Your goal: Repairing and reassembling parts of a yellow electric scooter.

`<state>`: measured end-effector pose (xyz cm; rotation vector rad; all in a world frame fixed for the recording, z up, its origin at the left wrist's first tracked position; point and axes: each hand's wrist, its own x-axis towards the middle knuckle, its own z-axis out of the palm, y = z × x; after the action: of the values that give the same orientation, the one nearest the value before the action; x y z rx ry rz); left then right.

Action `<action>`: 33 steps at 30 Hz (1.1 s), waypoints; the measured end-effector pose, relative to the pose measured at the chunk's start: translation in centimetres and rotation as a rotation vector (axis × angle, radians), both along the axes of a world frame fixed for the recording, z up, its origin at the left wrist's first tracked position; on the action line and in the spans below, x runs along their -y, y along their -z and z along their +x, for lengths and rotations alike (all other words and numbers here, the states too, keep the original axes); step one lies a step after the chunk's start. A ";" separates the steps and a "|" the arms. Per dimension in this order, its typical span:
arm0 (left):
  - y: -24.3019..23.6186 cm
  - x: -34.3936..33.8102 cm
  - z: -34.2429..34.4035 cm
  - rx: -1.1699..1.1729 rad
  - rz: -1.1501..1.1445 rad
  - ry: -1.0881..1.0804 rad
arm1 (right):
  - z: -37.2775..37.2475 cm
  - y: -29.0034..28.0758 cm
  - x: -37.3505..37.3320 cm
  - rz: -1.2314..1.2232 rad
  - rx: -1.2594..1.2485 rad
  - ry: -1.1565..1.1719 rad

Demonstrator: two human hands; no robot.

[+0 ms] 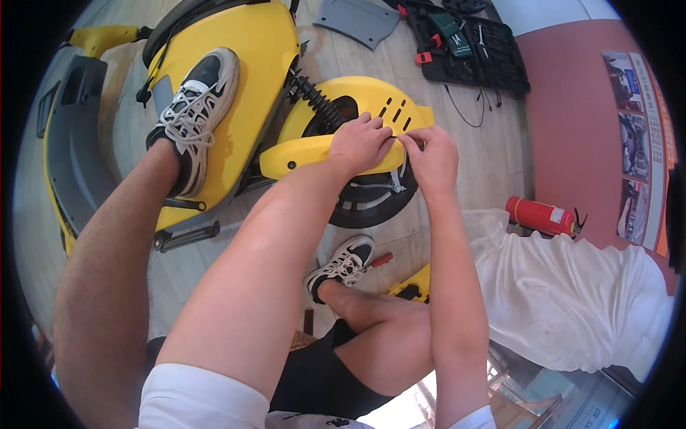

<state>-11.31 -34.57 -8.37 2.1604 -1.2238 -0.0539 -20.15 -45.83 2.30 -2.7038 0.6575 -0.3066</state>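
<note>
A yellow scooter (264, 46) lies on its side, its rear fender (332, 93) with several slots, a black coil spring (307, 93) and a tyre (364, 211) showing. My left hand (357, 143) is closed over the upper edge of a narrow yellow cover (286, 157) beside the wheel. My right hand (432, 154) pinches at something small and dark at the cover's right end, too small to make out, close to my left fingertips. My left shoe (196, 121) rests on the yellow body.
A grey panel (354, 18) and an open black tool case (493, 64) lie above. At right are a red fire extinguisher (536, 214), a white cloth (557, 300) and a poster board (636, 143). A red-handled tool (380, 261) lies by my right shoe (343, 268).
</note>
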 end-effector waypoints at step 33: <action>0.4 0.0 -0.4 0.034 -0.079 -0.016 | -0.8 2.4 1.3 0.155 0.095 0.200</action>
<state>-11.71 -34.62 -8.77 2.1100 -1.2073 0.0379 -20.90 -47.12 -0.08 -2.4648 0.8866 -0.4126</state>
